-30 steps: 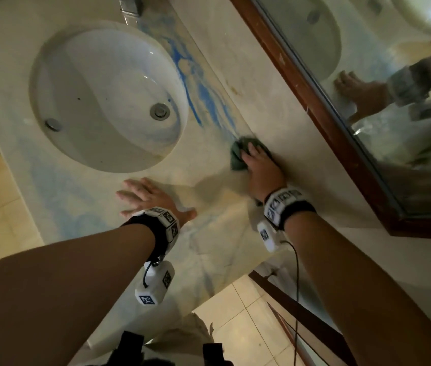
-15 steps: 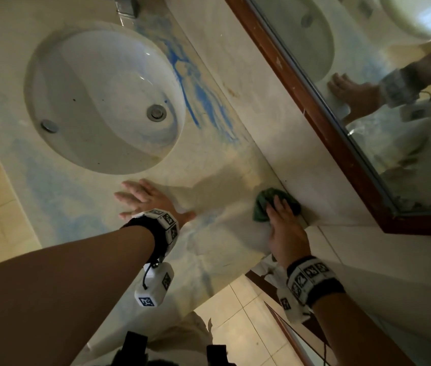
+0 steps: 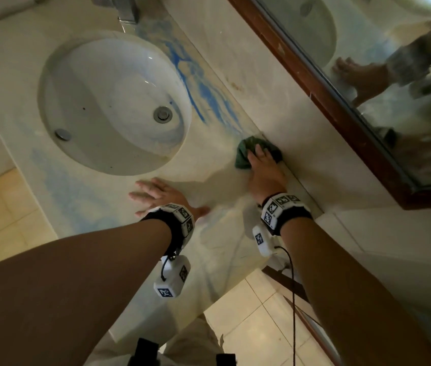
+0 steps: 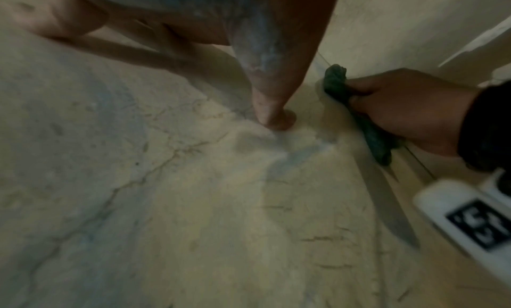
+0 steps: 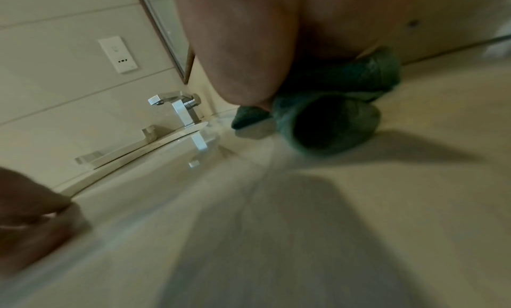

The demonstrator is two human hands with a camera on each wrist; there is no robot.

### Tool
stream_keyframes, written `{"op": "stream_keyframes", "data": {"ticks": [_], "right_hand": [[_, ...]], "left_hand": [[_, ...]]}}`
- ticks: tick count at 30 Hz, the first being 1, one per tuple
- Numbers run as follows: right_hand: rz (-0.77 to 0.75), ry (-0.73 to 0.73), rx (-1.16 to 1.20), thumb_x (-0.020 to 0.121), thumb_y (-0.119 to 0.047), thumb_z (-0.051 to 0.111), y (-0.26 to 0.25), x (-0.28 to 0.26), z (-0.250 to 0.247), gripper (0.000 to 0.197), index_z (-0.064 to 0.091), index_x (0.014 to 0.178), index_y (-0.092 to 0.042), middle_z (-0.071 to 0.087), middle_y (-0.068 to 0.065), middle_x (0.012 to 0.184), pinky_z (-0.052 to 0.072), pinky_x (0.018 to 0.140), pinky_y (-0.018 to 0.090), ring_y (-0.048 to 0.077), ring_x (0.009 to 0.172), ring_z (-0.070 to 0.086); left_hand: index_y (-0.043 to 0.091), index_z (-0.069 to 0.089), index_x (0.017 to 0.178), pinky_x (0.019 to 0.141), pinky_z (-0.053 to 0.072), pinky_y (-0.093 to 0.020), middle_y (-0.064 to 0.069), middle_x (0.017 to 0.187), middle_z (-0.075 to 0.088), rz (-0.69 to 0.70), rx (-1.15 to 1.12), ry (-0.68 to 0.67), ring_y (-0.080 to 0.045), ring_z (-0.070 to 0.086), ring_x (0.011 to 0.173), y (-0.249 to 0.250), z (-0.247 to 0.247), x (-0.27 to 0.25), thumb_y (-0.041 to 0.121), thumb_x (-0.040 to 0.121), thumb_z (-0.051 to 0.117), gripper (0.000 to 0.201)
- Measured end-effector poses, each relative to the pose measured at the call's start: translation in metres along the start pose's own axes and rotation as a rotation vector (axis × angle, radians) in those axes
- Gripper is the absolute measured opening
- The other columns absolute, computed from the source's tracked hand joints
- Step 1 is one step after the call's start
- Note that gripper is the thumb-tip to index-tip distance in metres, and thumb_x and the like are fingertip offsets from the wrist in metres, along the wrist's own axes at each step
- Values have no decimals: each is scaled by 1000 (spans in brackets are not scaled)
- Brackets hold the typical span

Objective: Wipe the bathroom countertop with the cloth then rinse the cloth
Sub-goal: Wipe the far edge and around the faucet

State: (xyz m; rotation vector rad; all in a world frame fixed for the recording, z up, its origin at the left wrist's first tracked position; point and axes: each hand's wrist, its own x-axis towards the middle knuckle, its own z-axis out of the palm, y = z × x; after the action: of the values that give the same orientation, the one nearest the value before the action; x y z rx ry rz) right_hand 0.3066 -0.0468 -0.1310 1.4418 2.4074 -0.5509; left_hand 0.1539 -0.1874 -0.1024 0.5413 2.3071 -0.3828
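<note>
A dark green cloth [image 3: 242, 154] [image 4: 336, 79] [image 5: 326, 125] lies bunched on the pale marble countertop [image 3: 222, 233], hard against the backsplash to the right of the sink. My right hand [image 3: 264, 167] [image 4: 401, 107] is on top of it, with fingers curled round the cloth and pressing it down. My left hand [image 3: 153, 194] lies flat on the countertop in front of the sink, fingers spread, holding nothing. Its thumb [image 4: 273, 116] touches the stone in the left wrist view.
A white oval sink [image 3: 90, 88] is set into the counter on the left, with a chrome faucet [image 3: 127, 9] [image 5: 179, 107] behind it. Blue streaks [image 3: 209, 99] mark the counter behind the sink. A wood-framed mirror [image 3: 367, 62] hangs above the backsplash. The floor tiles [image 3: 248, 326] show below the counter's right end.
My right hand slid the cloth along the back edge toward the counter's near end, then back toward the sink. My left hand stayed flat in place.
</note>
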Motion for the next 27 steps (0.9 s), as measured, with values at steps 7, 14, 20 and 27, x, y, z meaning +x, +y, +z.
{"op": "stream_keyframes", "data": {"ticks": [7,14,20,27], "right_hand": [[149,-22,126,96,-7,39,-35,-75,41,63,23,153,-28,2,-6,163,20,119,44,16,149,1],[288,-26,162,96,-16,44,-133,-149,78,63,20,153,-30,2,-5,163,24,118,42,17,150,4],[429,24,286,98,-13,39,-235,-211,121,59,24,152,-33,6,-9,162,27,117,45,16,149,6],[549,26,380,97,-9,44,-270,-218,118,66,17,154,-30,-4,-8,162,21,119,42,16,150,-2]], "left_hand": [[0,-18,150,113,13,-63,-35,153,-17,130,79,41,-61,-2,139,-17,3,-6,90,60,53,146],[21,-7,156,117,5,-59,-22,160,-11,670,467,125,-42,-8,147,-106,-15,28,66,92,38,90],[28,2,156,120,2,-53,0,163,-10,955,776,67,-31,-6,150,-161,-54,71,40,103,34,63],[24,46,142,112,32,-38,-2,153,37,1088,825,80,-23,40,137,-161,-73,74,35,100,42,44]]}}
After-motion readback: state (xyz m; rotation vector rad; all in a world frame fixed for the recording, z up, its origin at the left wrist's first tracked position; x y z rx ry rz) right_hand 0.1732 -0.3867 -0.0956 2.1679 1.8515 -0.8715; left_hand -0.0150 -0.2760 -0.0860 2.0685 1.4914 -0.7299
